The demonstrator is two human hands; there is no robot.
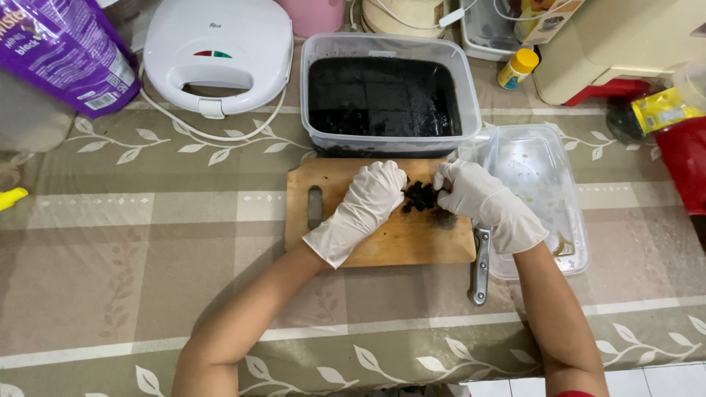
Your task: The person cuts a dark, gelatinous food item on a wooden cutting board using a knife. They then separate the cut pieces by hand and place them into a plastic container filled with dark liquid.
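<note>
Both my hands wear white gloves and meet over a wooden cutting board (382, 242). A dark, crumbly black lump (421, 195) sits between them. My left hand (370, 200) presses the lump from the left with closed fingers. My right hand (474, 195) grips it from the right. Just behind the board stands a clear plastic tub (390, 51) filled with a dark black slab (382, 97) scored into squares.
A knife (481, 268) lies at the board's right edge, beside a clear lid (540, 195). At the back are a white sandwich maker (218, 53) with its cord, a purple bag (62, 51), a small yellow-capped bottle (518, 68), and a red and yellow packet (673, 121).
</note>
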